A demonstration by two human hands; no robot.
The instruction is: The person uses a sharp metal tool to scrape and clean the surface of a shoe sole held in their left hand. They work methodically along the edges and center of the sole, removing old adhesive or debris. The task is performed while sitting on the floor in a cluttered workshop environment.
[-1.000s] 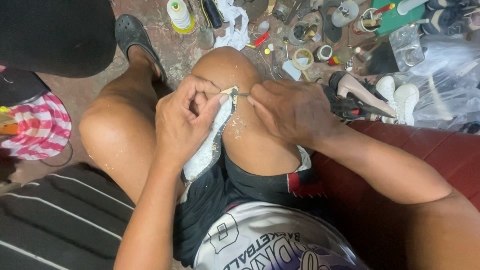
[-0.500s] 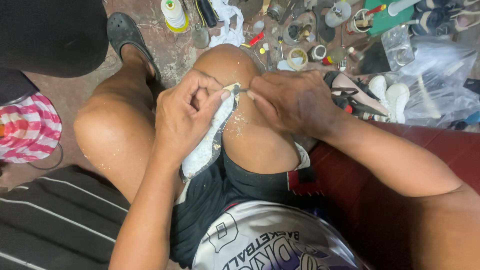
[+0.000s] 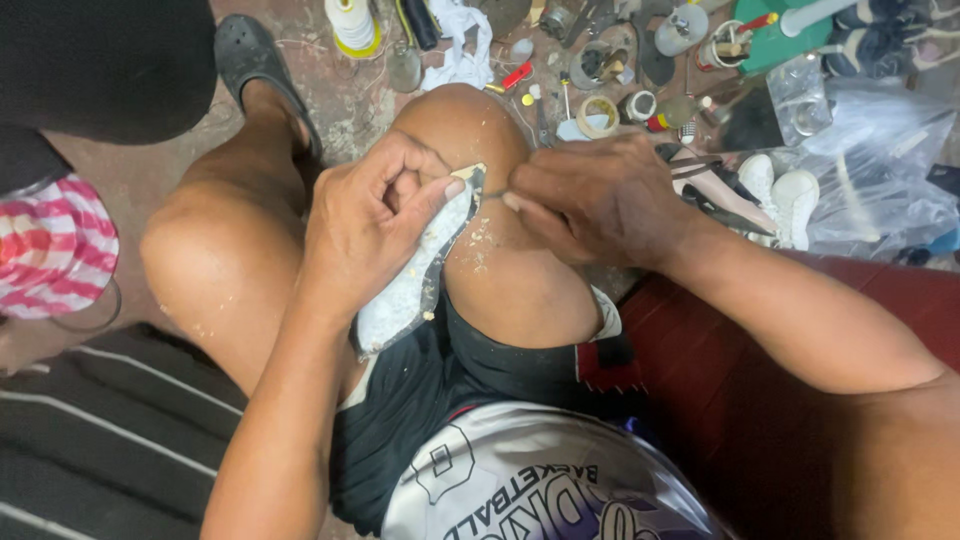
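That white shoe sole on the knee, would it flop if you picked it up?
Probably bendy, not floppy: the white shoe sole is thin and lies curved against the knee. Likely light; the left hand steadies it with just fingers. It is flat, so unlikely to roll.

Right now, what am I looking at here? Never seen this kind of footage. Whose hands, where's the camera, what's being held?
There is no machine: a seated person works with two bare hands, and the single picture comes from a camera on their head, looking down over their knees.

The left hand pins a flat, whitish, dark-edged shoe sole against the right knee, thumb pressed near its tip. The right hand pinches a thin metal tool at that tip; most of the tool is hidden, so its kind is unclear. Pale crumbs dot the knee.

On the concrete floor beyond lie a white thread spool, a tape roll, a pair of white shoes, a clear plastic bag and small clutter. A pink striped cloth lies at left.
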